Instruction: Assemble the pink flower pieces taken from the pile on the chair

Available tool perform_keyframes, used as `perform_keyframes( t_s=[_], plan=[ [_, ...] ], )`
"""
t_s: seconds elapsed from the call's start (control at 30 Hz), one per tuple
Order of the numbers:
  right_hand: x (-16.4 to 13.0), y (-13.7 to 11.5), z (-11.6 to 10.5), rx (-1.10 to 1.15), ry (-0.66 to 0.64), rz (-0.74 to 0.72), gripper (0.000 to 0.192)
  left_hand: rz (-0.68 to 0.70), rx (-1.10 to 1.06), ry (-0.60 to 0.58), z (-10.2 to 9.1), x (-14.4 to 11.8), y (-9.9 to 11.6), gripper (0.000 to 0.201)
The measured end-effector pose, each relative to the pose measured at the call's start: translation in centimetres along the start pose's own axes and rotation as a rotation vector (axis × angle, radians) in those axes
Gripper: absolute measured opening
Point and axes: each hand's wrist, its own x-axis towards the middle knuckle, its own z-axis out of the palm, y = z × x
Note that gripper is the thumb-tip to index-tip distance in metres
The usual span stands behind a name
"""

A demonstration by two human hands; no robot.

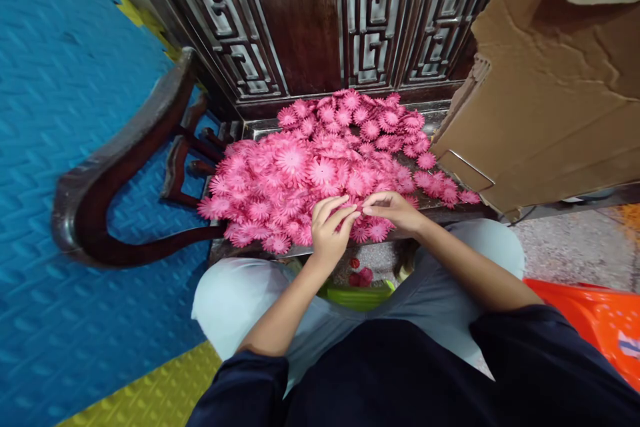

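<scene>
A big heap of pink artificial flower pieces (pixel 293 161), round with fringed petals, covers the dark wooden seat (pixel 434 215). Over the heap's near edge, my left hand (pixel 330 225) has its thumb and fingers drawn together. My right hand (pixel 394 211) meets it from the right, thumb and forefinger pinched close to the left fingertips. A small bit of pink shows between the two sets of fingertips. Against the pink heap behind, I cannot tell whether it is a held flower piece. A smaller cluster of pink flowers (pixel 443 187) lies to the right of my right hand.
A curved wooden armrest (pixel 75 213) stands at the left over blue matting (pixel 45 113). Carved wooden panels (pixel 310 20) rise behind the heap. On the right are a torn cardboard box (pixel 555 100) and an orange plastic item (pixel 585 320). Below, between my knees, is something green (pixel 357 297).
</scene>
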Motion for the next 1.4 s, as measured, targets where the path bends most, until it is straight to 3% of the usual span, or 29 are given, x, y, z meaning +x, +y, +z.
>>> perform_keyframes(
  t_s=[0.17,0.4,0.6,0.87,1.4],
  plan=[
    [0.0,-0.2,0.4,-0.052,0.047,-0.017,0.018,-0.091,0.051,-0.028,0.0,0.0,0.3,0.004],
    [-0.1,-0.1,0.5,-0.104,0.035,-0.023,0.023,-0.177,0.056,-0.07,-0.3,-0.1,0.7,0.013],
    [-0.1,-0.3,0.6,-0.078,-0.001,-0.006,0.02,-0.179,0.097,-0.145,-0.2,-0.3,0.7,0.017],
    [0.0,0.5,0.9,-0.047,0.055,-0.056,0.019,-0.158,0.175,-0.243,0.1,-0.6,0.5,0.022],
    [0.1,0.5,0.7,-0.076,0.073,-0.008,0.02,-0.199,0.019,-0.236,-0.4,-0.2,0.9,0.014]
  ],
)
